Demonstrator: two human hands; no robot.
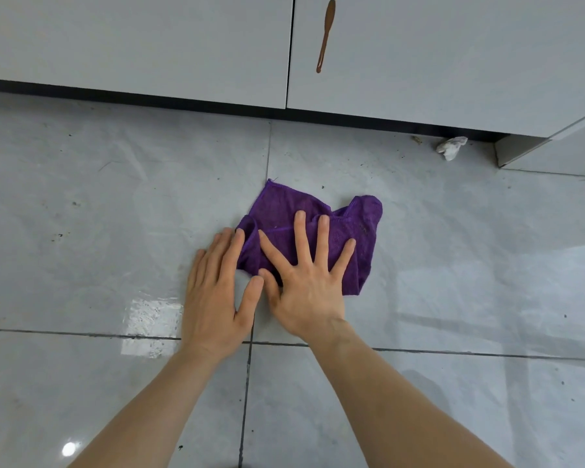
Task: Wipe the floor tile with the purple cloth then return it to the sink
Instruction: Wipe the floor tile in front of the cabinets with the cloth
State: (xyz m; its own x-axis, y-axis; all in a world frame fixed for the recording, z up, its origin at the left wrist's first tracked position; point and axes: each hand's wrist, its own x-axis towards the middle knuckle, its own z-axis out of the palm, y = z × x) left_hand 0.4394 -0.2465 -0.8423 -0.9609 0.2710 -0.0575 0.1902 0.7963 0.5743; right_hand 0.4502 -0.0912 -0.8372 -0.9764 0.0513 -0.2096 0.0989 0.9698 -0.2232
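Observation:
A crumpled purple cloth [284, 211] lies on the grey floor tile [453, 231], just right of a tile joint. My right hand [304, 285] presses flat on the cloth with its fingers spread wide. My left hand [217, 292] lies flat on the tile beside it, with its fingertips touching the cloth's left edge. Neither hand grips the cloth. The sink is out of view.
White cabinet doors [149, 45] with a brown handle [325, 35] run along the back above a dark kickboard. A crumpled white tissue [451, 147] lies by the kickboard at the right. Small dark specks dot the tiles. A cabinet corner [554, 146] juts out at far right.

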